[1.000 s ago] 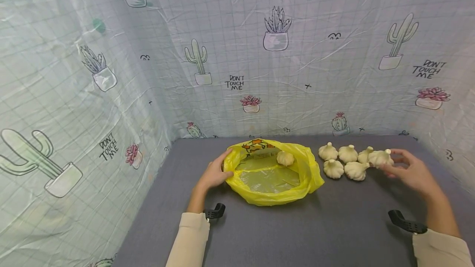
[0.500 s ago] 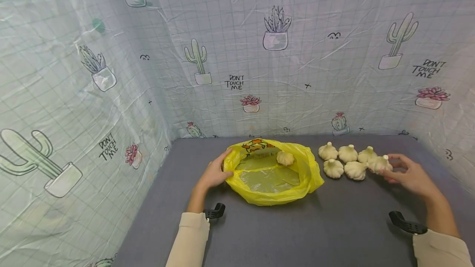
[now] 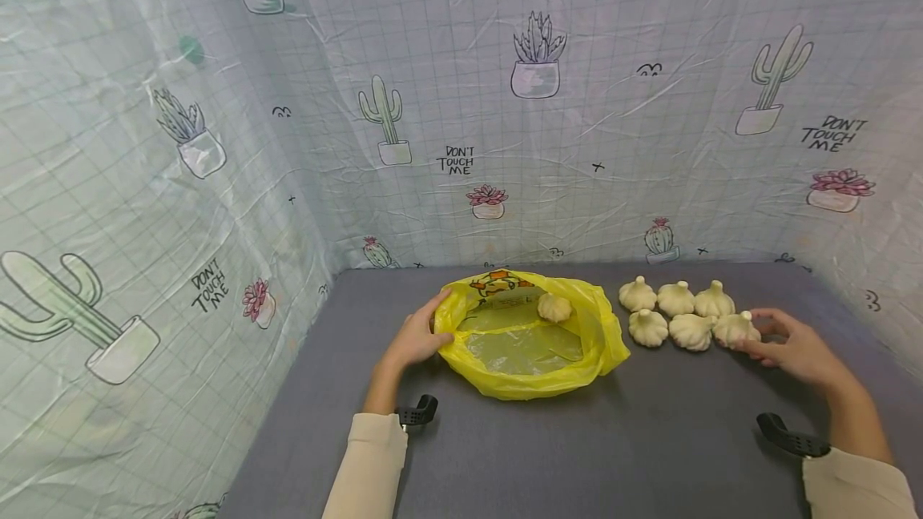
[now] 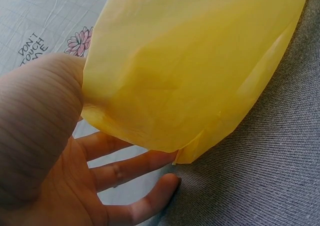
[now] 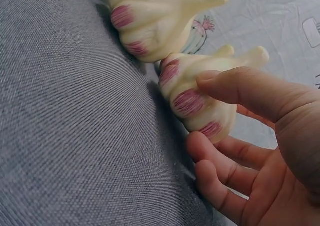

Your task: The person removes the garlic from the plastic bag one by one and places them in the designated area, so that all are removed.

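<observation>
My left hand (image 3: 416, 336) pinches the left side of a yellow plastic bag (image 3: 534, 387), whose mouth gapes upward. In the left wrist view the thumb goes behind the bag's film (image 4: 195, 71), its tip hidden. One garlic bulb (image 3: 554, 307) lies inside the bag. To the right, my right hand (image 3: 800, 347) holds a garlic bulb (image 3: 735, 329) at the right end of the front row. Seen from the right wrist, the thumb rests on that purple-streaked bulb (image 5: 187, 103), with fingers curled at its far side and underside.
Several more garlic bulbs (image 3: 675, 299) sit in two rows between bag and right hand. Grey cloth covers the table (image 3: 577, 455). A printed cactus curtain (image 3: 490, 118) stands behind and along the sides.
My right hand has brought its garlic bulb down and toward me, from over the back row to the end of the front row. The left hand and bag have stayed put.
</observation>
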{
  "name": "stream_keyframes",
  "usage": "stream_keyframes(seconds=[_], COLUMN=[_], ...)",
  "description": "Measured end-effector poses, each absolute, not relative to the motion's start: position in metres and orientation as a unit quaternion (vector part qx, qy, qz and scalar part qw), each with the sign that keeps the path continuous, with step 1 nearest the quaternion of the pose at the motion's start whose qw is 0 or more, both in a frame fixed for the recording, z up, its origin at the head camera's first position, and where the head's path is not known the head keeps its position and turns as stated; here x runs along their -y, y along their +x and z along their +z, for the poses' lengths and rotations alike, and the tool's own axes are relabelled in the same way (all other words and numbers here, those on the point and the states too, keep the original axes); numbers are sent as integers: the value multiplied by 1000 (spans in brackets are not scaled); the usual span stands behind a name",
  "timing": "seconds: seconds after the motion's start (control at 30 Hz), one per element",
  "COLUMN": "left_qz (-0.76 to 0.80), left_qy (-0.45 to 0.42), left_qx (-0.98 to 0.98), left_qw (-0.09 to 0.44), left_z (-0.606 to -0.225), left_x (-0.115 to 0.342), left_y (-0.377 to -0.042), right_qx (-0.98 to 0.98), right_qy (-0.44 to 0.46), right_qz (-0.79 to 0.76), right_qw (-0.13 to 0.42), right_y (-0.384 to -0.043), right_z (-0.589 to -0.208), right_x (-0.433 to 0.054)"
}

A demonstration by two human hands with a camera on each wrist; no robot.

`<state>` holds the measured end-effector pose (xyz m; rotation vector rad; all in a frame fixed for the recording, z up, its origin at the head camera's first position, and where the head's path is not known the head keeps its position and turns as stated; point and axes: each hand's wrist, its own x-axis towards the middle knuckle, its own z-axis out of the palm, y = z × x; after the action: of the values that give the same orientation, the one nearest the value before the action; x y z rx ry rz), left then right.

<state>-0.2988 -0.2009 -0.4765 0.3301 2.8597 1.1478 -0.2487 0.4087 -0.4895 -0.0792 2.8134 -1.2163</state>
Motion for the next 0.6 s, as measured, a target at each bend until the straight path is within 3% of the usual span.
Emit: stream_keyframes(seconds=[0.6], left_qz=[372], left_qy=[109], left_qx=[-922], left_qw=[20], left_z=[-477], left_x=[201], left_y=[-298], right_qx=[-924], right_qy=[-7], right_qz=[-380], right_qw=[52], right_y=[-250], right_z=[-492], right_x=[-410])
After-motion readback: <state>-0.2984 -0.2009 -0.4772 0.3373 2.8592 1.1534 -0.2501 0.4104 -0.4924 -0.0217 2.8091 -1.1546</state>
